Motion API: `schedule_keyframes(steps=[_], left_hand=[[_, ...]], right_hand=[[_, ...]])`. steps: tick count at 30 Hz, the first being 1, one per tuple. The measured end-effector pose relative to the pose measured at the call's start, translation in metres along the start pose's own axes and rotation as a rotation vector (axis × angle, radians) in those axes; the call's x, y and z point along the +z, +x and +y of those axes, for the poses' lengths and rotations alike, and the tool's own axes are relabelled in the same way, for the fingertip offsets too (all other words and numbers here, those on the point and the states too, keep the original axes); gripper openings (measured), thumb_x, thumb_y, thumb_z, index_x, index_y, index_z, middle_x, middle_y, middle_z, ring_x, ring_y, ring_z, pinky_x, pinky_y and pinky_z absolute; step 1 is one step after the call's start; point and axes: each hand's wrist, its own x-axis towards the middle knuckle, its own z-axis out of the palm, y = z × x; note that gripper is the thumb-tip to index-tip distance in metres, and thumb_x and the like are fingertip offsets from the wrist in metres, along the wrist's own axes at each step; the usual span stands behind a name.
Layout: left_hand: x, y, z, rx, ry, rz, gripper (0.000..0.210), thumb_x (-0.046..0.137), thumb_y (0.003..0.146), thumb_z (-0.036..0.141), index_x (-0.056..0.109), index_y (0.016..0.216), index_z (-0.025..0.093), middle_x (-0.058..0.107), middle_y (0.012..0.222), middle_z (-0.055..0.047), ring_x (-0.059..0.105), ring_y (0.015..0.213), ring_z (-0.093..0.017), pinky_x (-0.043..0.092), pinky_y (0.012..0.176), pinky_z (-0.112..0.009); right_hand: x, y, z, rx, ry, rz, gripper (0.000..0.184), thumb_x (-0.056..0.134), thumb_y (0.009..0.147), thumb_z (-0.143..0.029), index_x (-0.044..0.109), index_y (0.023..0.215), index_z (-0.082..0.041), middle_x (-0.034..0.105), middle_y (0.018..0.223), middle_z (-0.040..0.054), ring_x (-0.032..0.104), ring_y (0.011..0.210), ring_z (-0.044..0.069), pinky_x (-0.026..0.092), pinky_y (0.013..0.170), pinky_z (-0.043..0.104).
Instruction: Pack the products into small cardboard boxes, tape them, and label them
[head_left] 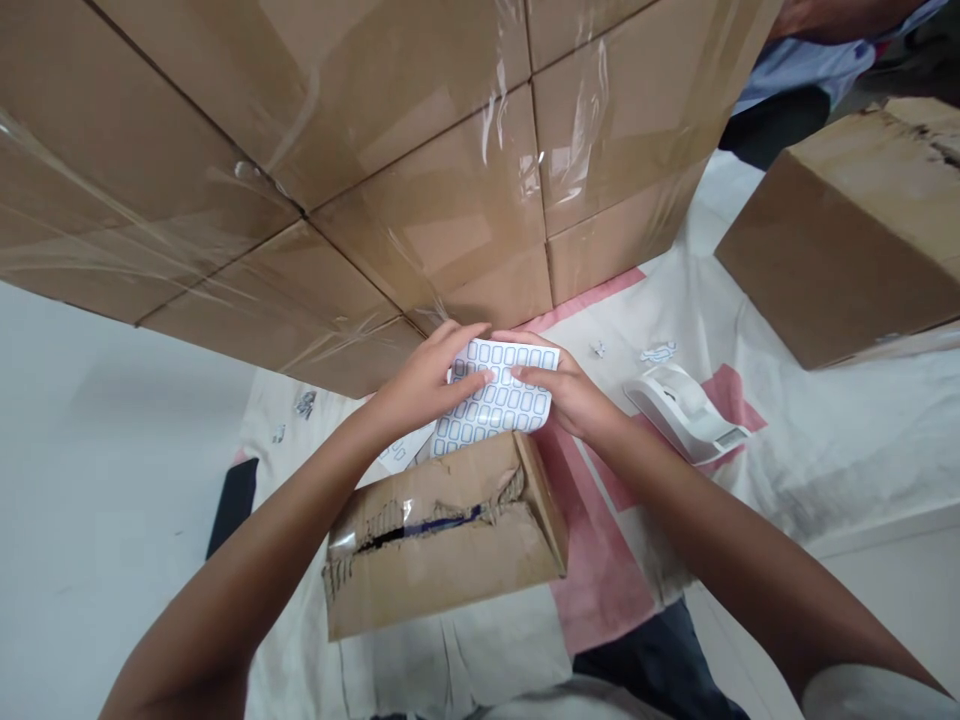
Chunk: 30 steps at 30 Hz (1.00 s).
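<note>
A white sheet of blue-bordered labels (495, 405) is held up between both hands, above the far side of a small cardboard box. My left hand (442, 370) grips its left edge, thumb on the printed face and fingers behind. On the opposite edge my right hand (559, 385) pinches it the same way, its thumb near the left one. The small cardboard box (450, 570) lies close to me, its top torn along a slit with something dark blue inside. Partly hidden by my left hand, another white sheet with label outlines (405, 450) rests behind that box.
Large taped cartons (420, 180) form a wall ahead. A white tape dispenser (682, 410) sits on the cloth at right, near crumpled label scraps (658, 352). Another carton (847, 240) stands far right, with a person's arm (832, 20) beyond. A dark flat object (232, 505) lies left.
</note>
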Motion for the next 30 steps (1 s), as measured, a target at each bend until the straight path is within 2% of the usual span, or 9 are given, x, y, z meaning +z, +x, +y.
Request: schedule_keyframes(steps=[3, 8, 12, 20, 25, 30], left_hand=[[0.001, 0.000, 0.000, 0.029, 0.028, -0.057, 0.057, 0.056, 0.098, 0.045, 0.050, 0.149, 0.021, 0.059, 0.131, -0.009, 0.060, 0.120, -0.027, 0.049, 0.104, -0.041], [-0.001, -0.001, 0.007, 0.043, 0.227, -0.118, 0.048, 0.046, 0.103, 0.048, 0.055, 0.142, 0.021, 0.060, 0.122, -0.009, 0.062, 0.107, -0.027, 0.050, 0.092, -0.041], [0.000, -0.003, 0.012, 0.141, 0.480, -0.094, 0.041, 0.041, 0.106, 0.044, 0.059, 0.132, 0.018, 0.064, 0.117, -0.010, 0.062, 0.108, -0.029, 0.046, 0.091, -0.042], [0.003, -0.008, 0.012, 0.301, 0.926, -0.017, 0.047, 0.043, 0.107, 0.038, 0.058, 0.141, 0.009, 0.072, 0.112, -0.013, 0.063, 0.099, -0.031, 0.041, 0.081, -0.046], [0.005, -0.007, 0.009, 0.333, 0.941, -0.044, 0.046, 0.046, 0.106, 0.033, 0.062, 0.138, 0.006, 0.073, 0.109, -0.016, 0.064, 0.098, -0.032, 0.042, 0.080, -0.047], [0.004, -0.007, 0.006, 0.318, 0.885, -0.067, 0.048, 0.042, 0.106, 0.033, 0.062, 0.140, 0.007, 0.074, 0.112, -0.019, 0.065, 0.099, -0.034, 0.043, 0.080, -0.049]], right_hand=[[0.001, 0.000, -0.001, 0.043, 0.064, -0.026, 0.052, 0.077, 0.069, -0.019, 0.070, 0.120, -0.025, 0.073, 0.123, 0.0035, 0.069, 0.093, 0.019, 0.053, 0.077, 0.028], [0.001, 0.000, -0.001, 0.066, 0.111, -0.004, 0.047, 0.074, 0.065, -0.016, 0.072, 0.112, -0.024, 0.074, 0.114, 0.0029, 0.069, 0.091, 0.020, 0.054, 0.075, 0.028], [0.002, 0.001, -0.002, 0.076, 0.119, 0.031, 0.042, 0.074, 0.062, -0.015, 0.073, 0.104, -0.022, 0.075, 0.105, 0.0024, 0.068, 0.091, 0.019, 0.053, 0.075, 0.027], [0.001, 0.003, 0.000, 0.078, 0.105, 0.030, 0.039, 0.072, 0.060, -0.013, 0.074, 0.099, -0.020, 0.076, 0.105, 0.0027, 0.069, 0.093, 0.020, 0.055, 0.076, 0.027], [-0.002, 0.004, 0.003, 0.109, 0.070, 0.021, 0.040, 0.072, 0.061, -0.013, 0.072, 0.101, -0.020, 0.076, 0.110, 0.0047, 0.070, 0.096, 0.022, 0.054, 0.076, 0.028], [-0.004, 0.005, 0.006, 0.072, 0.022, 0.039, 0.042, 0.072, 0.061, -0.014, 0.072, 0.102, -0.022, 0.075, 0.111, 0.0025, 0.069, 0.099, 0.022, 0.054, 0.078, 0.029]])
